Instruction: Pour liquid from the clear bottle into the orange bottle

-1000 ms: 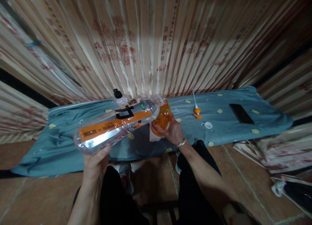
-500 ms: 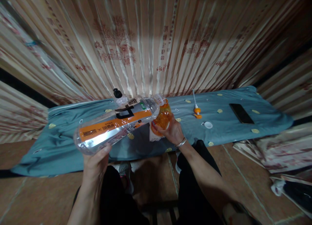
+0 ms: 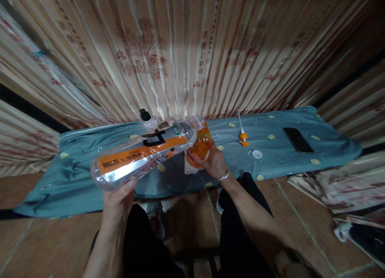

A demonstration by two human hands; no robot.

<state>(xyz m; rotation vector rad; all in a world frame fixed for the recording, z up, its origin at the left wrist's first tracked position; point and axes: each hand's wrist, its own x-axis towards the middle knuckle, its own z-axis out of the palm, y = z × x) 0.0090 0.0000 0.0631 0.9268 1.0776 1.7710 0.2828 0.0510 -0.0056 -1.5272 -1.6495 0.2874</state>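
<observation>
Pleated curtains (image 3: pixel 180 57) printed with red characters hang behind a low bench (image 3: pixel 285 149) draped in a blue-grey cloth with yellow dots. The left hand (image 3: pixel 118 199) cups the base of a large clear bottle (image 3: pixel 141 153) with an orange label, fingers curled under it and thumb on top, tipping it almost level so that its neck points right. That neck meets the mouth of a small orange bottle (image 3: pixel 200 147), which the right hand (image 3: pixel 212 161) grips from below and steadies over the bench; the two openings appear to touch, as suits passing liquid from one to the other, though no stream can be made out. A pump head (image 3: pixel 243 137) with its tube lies on the cloth just right of the hands, and a white cap (image 3: pixel 257 154) sits near it, both off so the mouths stay free. A dark phone (image 3: pixel 297 140) rests well apart to the right. A black-capped bottle (image 3: pixel 146 118) stands behind the large one.
</observation>
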